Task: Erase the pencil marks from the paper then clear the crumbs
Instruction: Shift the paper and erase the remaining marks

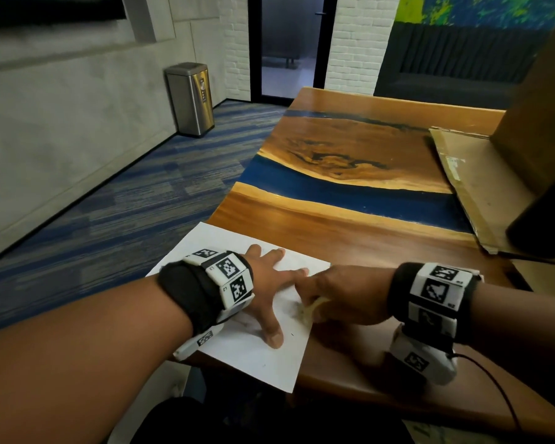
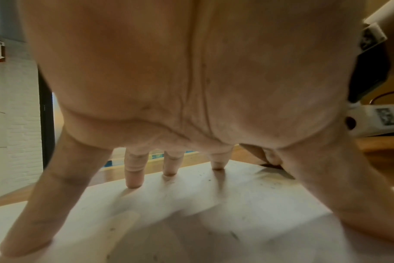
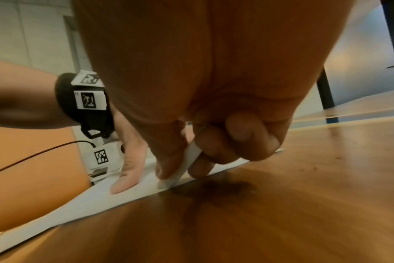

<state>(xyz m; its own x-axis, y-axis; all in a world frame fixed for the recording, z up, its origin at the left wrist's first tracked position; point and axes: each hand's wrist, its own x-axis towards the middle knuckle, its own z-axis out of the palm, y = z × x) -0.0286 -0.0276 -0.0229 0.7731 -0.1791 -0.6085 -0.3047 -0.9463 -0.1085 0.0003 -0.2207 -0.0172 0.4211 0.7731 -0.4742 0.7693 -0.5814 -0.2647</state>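
A white sheet of paper point(image 1: 263, 357) lies at the near left corner of the wooden table point(image 1: 350, 232). My left hand point(image 1: 269, 283) presses flat on the sheet with fingers spread; in the left wrist view its fingertips point(image 2: 133, 179) touch the paper point(image 2: 214, 204). My right hand point(image 1: 334, 296) pinches a pale eraser point(image 1: 311, 307) and holds its end against the paper's right edge. In the right wrist view the eraser point(image 3: 189, 163) sits between thumb and fingers, touching the paper point(image 3: 115, 201). Faint grey smudges and small dark crumbs point(image 2: 274, 179) show near the eraser.
A flattened cardboard sheet point(image 1: 474, 187) and a cardboard box point(image 1: 539, 116) stand at the table's right. A steel bin point(image 1: 191, 97) is on the carpet by the wall. A thin cable point(image 1: 500, 389) trails from my right wrist.
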